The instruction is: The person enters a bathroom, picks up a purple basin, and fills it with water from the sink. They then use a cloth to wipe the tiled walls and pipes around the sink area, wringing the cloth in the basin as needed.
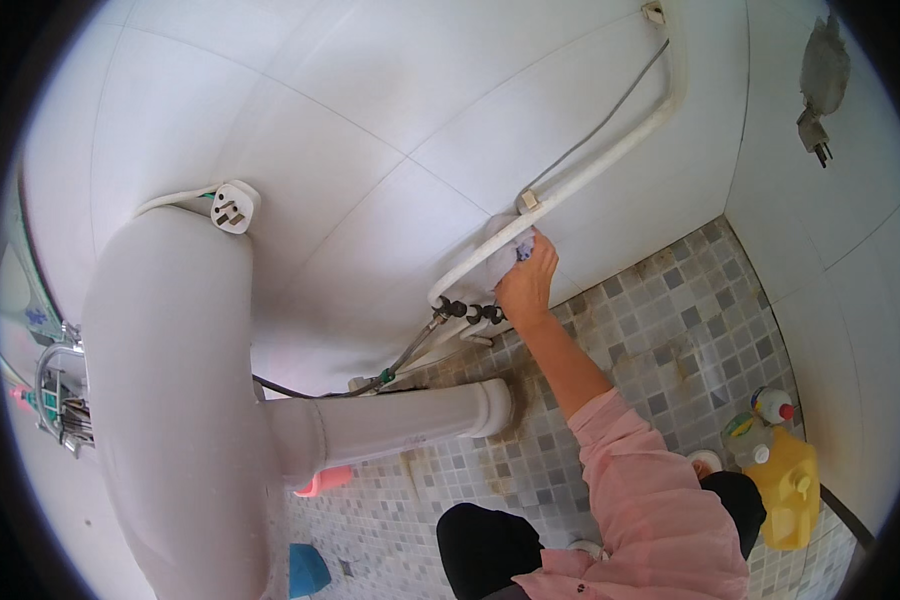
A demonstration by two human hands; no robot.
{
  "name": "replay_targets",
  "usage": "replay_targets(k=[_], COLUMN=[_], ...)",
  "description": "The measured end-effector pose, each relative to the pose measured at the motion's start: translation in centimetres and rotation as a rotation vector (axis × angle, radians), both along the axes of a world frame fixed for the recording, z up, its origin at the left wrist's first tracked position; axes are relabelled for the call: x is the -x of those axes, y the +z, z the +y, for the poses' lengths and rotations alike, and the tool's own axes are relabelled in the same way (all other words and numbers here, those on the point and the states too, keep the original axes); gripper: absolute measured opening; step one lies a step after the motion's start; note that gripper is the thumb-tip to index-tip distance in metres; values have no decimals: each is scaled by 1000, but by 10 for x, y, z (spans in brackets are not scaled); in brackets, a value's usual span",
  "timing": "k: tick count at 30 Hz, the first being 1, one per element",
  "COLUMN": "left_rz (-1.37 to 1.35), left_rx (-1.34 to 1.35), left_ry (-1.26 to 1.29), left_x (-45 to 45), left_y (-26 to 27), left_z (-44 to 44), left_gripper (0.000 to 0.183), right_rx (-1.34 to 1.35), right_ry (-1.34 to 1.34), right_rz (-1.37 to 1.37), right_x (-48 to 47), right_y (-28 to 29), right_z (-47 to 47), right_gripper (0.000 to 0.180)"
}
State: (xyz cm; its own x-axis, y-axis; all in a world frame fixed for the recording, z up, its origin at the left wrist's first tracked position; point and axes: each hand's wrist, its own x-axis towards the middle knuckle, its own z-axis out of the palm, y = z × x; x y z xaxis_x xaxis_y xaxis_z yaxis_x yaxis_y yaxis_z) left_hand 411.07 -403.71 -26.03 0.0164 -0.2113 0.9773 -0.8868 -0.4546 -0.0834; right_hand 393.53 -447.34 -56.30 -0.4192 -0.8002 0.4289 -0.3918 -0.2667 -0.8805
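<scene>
My right hand reaches to the tiled wall and is closed on a pale, greyish cloth. The bunched cloth lies against the wall, partly behind a white pipe that slants along it. Just below the hand are dark valve fittings, joined to a braided hose. A thin grey cable runs down to a small clip on the pipe just above the hand. My left hand is out of view.
A white pedestal washbasin fills the left, its pedestal reaching the mosaic floor. A white plug hangs beside the basin. A yellow jug and bottles stand at right. A blue container is low left.
</scene>
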Motion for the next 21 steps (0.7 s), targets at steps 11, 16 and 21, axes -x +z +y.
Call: replay_targets(k=[11,16,21], left_rz=[6,6,28], left_rx=[-16,-14,-5], left_ry=[-5,-13,-37], left_x=[5,9,7], left_y=[4,5,1], left_z=[-4,-4,-12], left_gripper=[77,76,76], right_rx=[265,47,142], right_ry=[108,90,240], right_rz=[223,180,-645], right_x=[-25,0,-20], right_y=[3,9,-23], right_z=[14,13,41], right_gripper=[38,37,36])
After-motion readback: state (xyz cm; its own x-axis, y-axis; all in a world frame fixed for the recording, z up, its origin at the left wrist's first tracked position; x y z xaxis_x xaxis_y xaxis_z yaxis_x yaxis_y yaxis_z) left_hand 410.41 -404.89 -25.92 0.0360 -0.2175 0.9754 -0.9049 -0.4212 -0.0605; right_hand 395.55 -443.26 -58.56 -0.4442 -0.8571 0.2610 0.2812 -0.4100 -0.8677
